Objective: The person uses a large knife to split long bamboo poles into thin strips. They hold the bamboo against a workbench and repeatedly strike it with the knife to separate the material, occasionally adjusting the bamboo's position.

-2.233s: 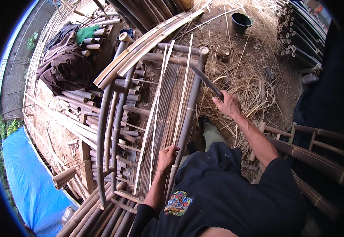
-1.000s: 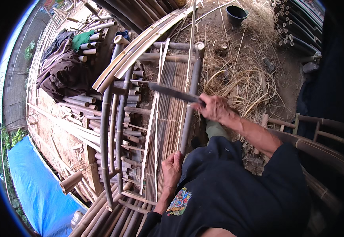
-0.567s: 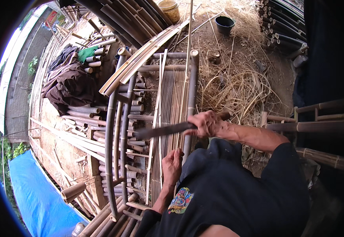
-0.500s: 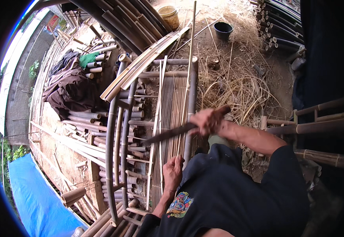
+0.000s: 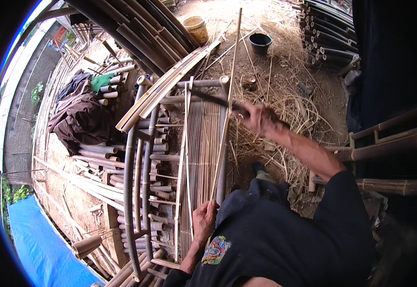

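My right hand [image 5: 263, 119] is closed around the handle of a long dark-bladed machete [image 5: 209, 97]. Its blade crosses the far end of a bamboo bench [image 5: 222, 172], beside a long thin bamboo strip [image 5: 236, 52]. That strip runs from my left hand [image 5: 204, 221] along the bench's right rail and out past its far end. My left fingers are pinched on the strip's near end, low over the bench's right side. Narrow slats [image 5: 201, 143] make up the bench's seat, with another pale strip [image 5: 185, 158] lying along their left edge. Whether the blade touches the held strip I cannot tell.
Split bamboo pieces [image 5: 170, 86] lean over the bench's far left corner. Curly shavings [image 5: 289, 115] cover the ground at right, with a black bucket [image 5: 260, 44] and a yellowish bucket [image 5: 196, 29] beyond. Bamboo poles [image 5: 330, 40] are stacked far right; brown cloth [image 5: 81, 117] lies left.
My right hand has swung the machete away from me, from over the bench's middle to its far end. My left hand keeps its pinch on the strip. The whole view has shifted slightly.
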A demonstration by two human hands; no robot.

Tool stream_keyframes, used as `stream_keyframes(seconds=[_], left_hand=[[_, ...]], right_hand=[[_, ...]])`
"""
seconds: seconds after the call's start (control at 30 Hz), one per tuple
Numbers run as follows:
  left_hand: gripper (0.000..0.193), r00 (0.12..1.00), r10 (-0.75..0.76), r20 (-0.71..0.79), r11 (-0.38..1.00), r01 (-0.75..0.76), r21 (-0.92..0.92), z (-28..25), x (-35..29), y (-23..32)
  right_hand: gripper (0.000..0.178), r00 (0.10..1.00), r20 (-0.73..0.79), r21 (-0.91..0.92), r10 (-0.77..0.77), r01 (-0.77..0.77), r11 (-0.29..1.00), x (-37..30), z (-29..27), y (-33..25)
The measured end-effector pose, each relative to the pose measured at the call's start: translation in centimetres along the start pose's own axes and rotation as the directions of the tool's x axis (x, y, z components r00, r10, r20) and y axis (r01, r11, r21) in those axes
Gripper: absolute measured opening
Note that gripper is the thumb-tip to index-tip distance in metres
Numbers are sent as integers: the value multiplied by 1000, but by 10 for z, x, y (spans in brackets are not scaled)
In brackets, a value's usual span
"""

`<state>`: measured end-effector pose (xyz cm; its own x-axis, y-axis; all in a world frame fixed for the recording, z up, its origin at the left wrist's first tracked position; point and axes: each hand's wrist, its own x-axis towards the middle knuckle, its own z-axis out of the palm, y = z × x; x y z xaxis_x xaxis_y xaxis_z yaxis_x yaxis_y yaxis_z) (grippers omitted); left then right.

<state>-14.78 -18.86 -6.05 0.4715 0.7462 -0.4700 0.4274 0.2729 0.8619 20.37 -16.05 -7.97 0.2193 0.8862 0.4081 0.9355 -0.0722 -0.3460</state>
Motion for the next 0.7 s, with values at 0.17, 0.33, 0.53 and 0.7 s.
stream_keyframes(seconds=[0.17, 0.33, 0.53, 0.7], left_hand=[[40, 1000, 23, 10, 1000, -23, 20, 4, 4, 8], [42, 990, -46, 131, 999, 47, -2, -3, -11, -5], [39, 990, -43, 137, 999, 46, -23, -22, -12, -13], [33, 965, -117, 234, 976, 156, -155, -52, -17, -51]], right_hand=[[57, 939, 42, -14, -342, 343, 939, -3, 6, 3], [33, 994, -51, -415, -101, 71, 907, 47, -31, 174], [63, 978, -111, -229, -176, 148, 962, 59, -73, 157], [82, 540, -224, 165, 811, -799, 578, 68, -163, 279]])
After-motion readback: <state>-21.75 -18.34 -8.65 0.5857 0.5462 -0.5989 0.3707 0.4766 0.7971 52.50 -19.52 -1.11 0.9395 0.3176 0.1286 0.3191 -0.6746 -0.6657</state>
